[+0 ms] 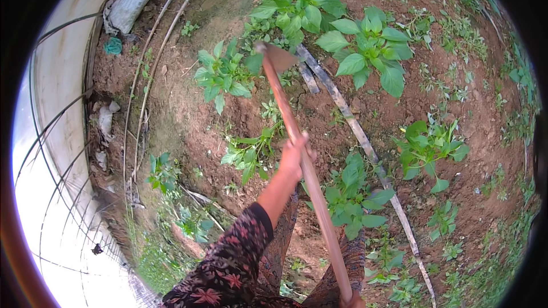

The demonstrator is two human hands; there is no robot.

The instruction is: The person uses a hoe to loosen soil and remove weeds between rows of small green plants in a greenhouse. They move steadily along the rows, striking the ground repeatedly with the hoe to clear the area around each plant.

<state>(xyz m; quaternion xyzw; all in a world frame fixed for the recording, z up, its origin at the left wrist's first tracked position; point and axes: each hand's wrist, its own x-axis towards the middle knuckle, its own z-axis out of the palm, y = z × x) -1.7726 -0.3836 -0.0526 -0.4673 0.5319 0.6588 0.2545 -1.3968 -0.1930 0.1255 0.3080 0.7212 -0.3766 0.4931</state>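
Observation:
A hoe runs up the middle of the view, its long wooden handle (319, 196) slanting from bottom right to upper left. My left hand (295, 154) grips the handle near its middle. At the bottom edge my right hand (353, 300) is closed round the lower end, mostly cut off by the frame. The hoe's metal blade (279, 57) is slightly blurred and hangs among low weeds, between a small pepper-like plant (224, 72) on the left and a larger leafy plant (299, 8) above. Whether the blade touches the soil I cannot tell.
A flat drip-irrigation tape (355, 124) curves down the right of the handle. Several leafy plants stand close by, one (353, 192) beside the handle, another (372, 49) farther up. Two thin poles or pipes (147, 64) lie left, near a white sack (128, 6) and the plastic greenhouse wall (60, 77).

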